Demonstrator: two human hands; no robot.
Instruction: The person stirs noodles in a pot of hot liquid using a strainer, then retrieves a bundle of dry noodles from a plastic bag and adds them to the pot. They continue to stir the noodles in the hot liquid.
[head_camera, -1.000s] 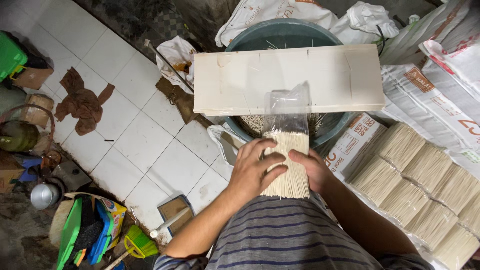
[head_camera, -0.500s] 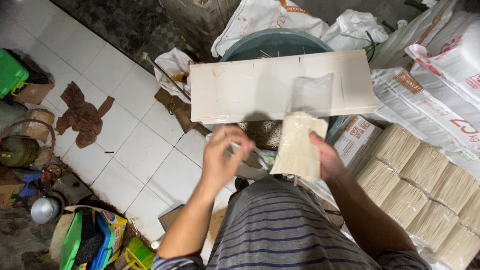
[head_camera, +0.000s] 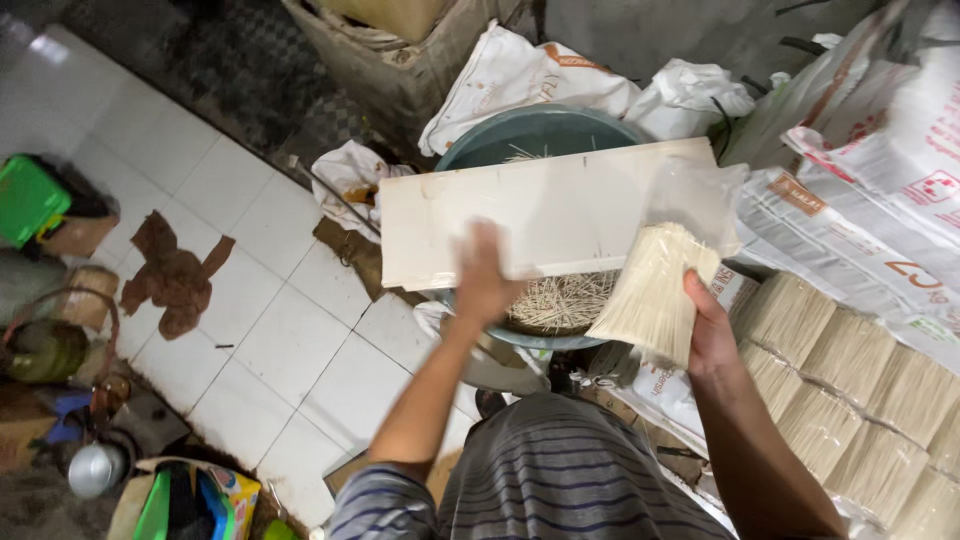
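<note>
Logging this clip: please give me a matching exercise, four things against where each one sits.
Things:
1. bag of sticks
2. white board
3. brown cloth
4. packed bundles

Places:
A. on the tiled floor, at left
B. stacked at right
C. across the green tub
D. in the right hand

Pairs: 1-D, 2-C, 3-A, 4-B

L hand (head_camera: 483, 275) reaching fwd, R hand (head_camera: 708, 330) gripping.

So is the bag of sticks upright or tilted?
Tilted: the bag of sticks leans in the right hand, its clear top toward the upper right.
</note>
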